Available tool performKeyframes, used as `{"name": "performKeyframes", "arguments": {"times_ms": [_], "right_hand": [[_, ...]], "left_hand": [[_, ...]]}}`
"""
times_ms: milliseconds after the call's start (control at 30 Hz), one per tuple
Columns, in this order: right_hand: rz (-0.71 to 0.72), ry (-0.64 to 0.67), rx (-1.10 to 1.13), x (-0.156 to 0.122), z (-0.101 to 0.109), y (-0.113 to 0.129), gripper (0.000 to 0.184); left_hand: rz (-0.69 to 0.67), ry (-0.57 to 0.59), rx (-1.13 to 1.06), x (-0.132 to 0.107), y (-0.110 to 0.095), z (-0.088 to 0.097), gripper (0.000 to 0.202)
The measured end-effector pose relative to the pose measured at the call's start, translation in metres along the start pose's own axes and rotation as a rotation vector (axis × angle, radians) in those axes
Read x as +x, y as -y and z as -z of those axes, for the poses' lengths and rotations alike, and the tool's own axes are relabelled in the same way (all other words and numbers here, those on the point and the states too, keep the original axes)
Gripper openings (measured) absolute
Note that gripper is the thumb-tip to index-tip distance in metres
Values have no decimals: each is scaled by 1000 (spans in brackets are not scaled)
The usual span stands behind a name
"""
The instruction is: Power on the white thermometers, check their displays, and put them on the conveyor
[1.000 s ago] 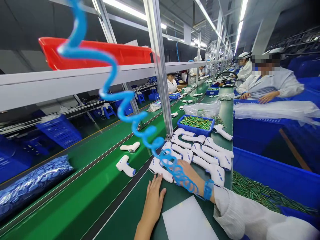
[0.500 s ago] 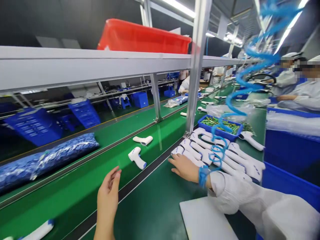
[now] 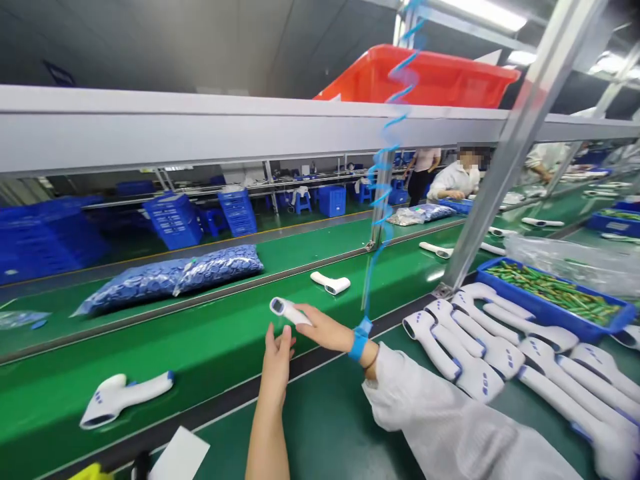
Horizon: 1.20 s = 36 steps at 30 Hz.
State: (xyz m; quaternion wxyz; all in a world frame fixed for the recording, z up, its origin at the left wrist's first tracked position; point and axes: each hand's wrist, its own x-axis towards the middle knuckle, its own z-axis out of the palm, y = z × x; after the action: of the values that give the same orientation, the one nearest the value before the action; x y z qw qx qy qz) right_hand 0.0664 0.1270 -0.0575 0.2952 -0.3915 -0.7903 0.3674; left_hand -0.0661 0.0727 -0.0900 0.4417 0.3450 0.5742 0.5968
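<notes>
White thermometer gripped in the right hand above the belt; left hand, fingers open, just below. A cord hangs beside; bag beyond.

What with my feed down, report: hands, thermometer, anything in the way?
Right hand shut on white thermometer, above the belt. Left hand open, close beside it, holding nothing. Blue coiled cord rises from right wrist; nothing blocks the hands.

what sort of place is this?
Probably a factory assembly line: white thermometer guns on a green conveyor belt, right hand gripping a thermometer gun, blue bin, co-worker in white.
</notes>
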Motion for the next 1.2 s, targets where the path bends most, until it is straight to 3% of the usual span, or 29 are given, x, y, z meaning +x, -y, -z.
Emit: {"name": "performKeyframes", "arguments": {"times_ms": [100,133,200,300,433,533,833,1200], "right_hand": [[112,270,177,-15,16,32,36],[117,298,253,-19,21,39,29],[94,180,395,-23,29,47,24],[92,-117,620,-25,31,47,28],[36,-72,1032,-30,24,42,39],[25,-135,1221,-36,22,42,34],[-44,-174,1423,-43,24,47,27],[-63,-184,1303,-42,26,49,30]], "left_hand": [[-106,-87,-158,-11,-21,-5,55],[-142,-121,-174,-17,-30,-7,54],[-213,-147,-138,-29,-45,-10,53],[-272,-37,-49,-51,-63,-19,55],[-217,161,26,-81,-76,-36,65],[-251,191,129,-94,-81,-42,68],[-416,249,269,-105,-86,-45,59],[-345,111,15,-109,-90,-50,61]]}}
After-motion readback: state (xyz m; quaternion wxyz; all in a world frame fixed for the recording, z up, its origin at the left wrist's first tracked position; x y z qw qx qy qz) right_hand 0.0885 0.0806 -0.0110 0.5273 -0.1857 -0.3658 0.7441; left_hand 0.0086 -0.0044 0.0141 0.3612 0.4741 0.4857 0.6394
